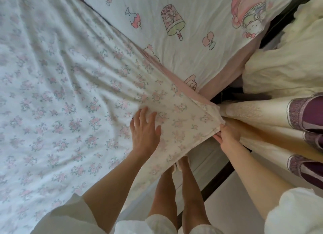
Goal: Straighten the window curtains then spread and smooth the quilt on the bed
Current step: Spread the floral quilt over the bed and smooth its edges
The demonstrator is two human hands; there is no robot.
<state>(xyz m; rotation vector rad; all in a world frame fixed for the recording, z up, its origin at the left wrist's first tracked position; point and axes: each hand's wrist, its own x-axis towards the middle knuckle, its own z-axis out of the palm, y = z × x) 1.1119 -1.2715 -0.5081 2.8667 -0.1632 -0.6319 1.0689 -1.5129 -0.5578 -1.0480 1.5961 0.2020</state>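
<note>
1. Quilt (57,87), white with small pink flowers, lies spread over the bed, wrinkled toward its near corner.
2. Left hand (145,129) rests flat on the quilt, fingers straight and slightly apart.
3. Right hand (227,135) pinches the quilt's corner at the bed's edge, seemingly between thumb and fingers.
4. Cartoon-print sheet (201,12) shows beyond the quilt.
5. Cream curtains (262,115) with purple trim hang just beside the right hand.

Home bedroom: bed (174,15), curtains (262,115).
</note>
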